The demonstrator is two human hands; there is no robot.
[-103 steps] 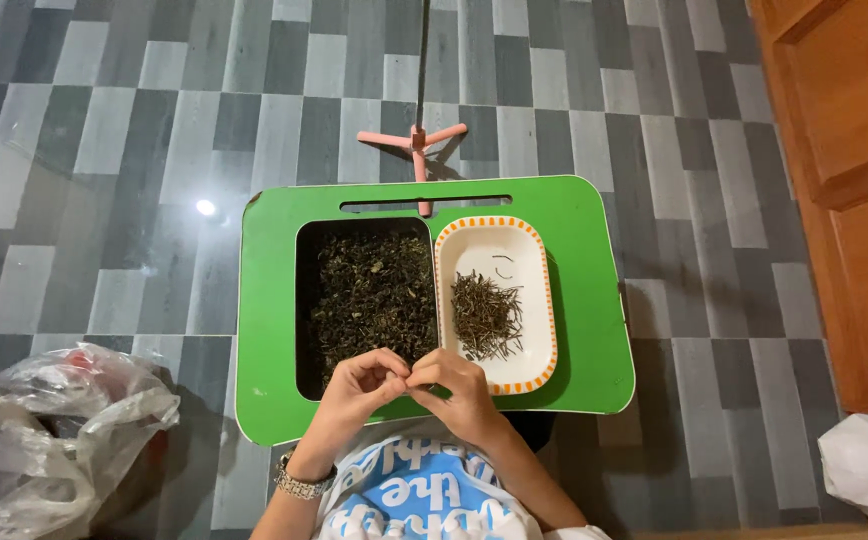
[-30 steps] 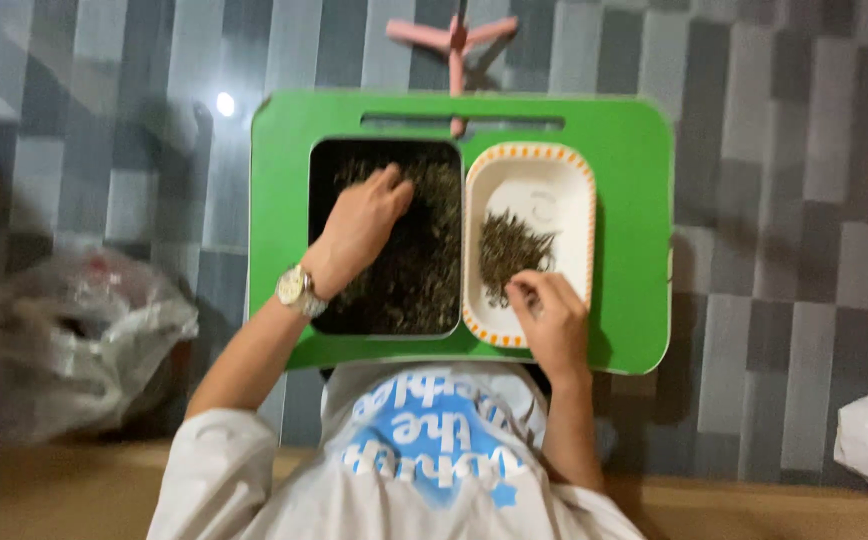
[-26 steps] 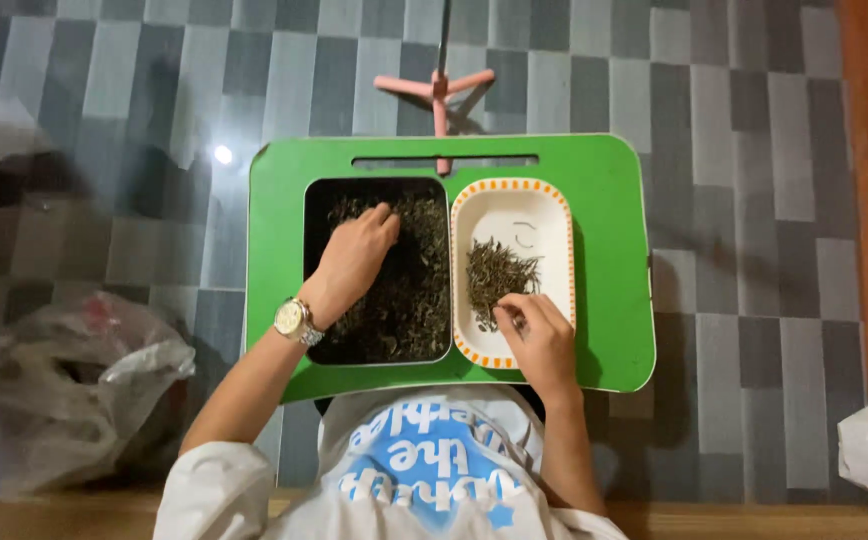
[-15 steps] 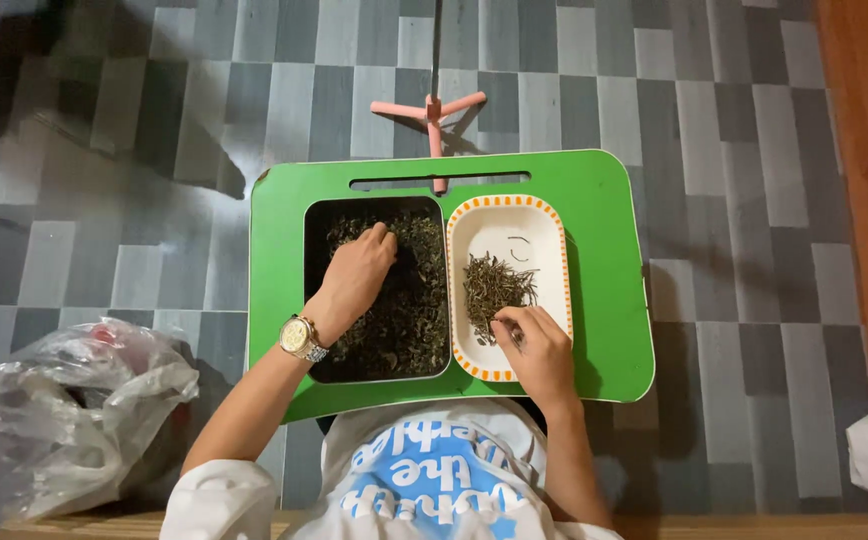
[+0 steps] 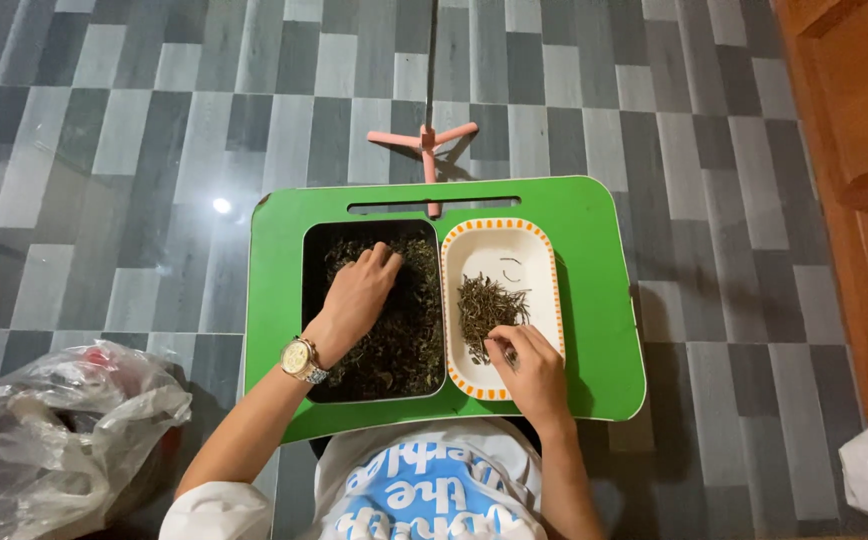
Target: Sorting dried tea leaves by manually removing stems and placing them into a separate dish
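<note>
plastic bag (image 5: pixel 59 440): crumpled clear bag on the tiled floor, well to the left of the green lap table, apart from it.
green lap table (image 5: pixel 284 260): the landmark; both trays sit side by side on its top.
black tray (image 5: pixel 312 300): left half of the green lap table, full of dark dried leaves (image 5: pixel 409 330).
left hand (image 5: pixel 359 295): lies palm down in the black tray, fingers loosely curled into the leaves at the far end; whether they pinch anything i cannot tell. a gold wristwatch (image 5: pixel 301 360) sits at the near edge.
white tray (image 5: pixel 529 250): orange-rimmed, just right of the black tray and touching it, holding a small sorted pile (image 5: pixel 484 310) near its middle.
right hand (image 5: pixel 534 365): at the near end of the white tray, thumb and fingertips pinched shut, seemingly on a few strands.
doing it well: i judge that small pinches, set down low on the pile, keep strands on the green lap table.
pink stand (image 5: pixel 427 140): on the floor just beyond the green lap table.
</note>
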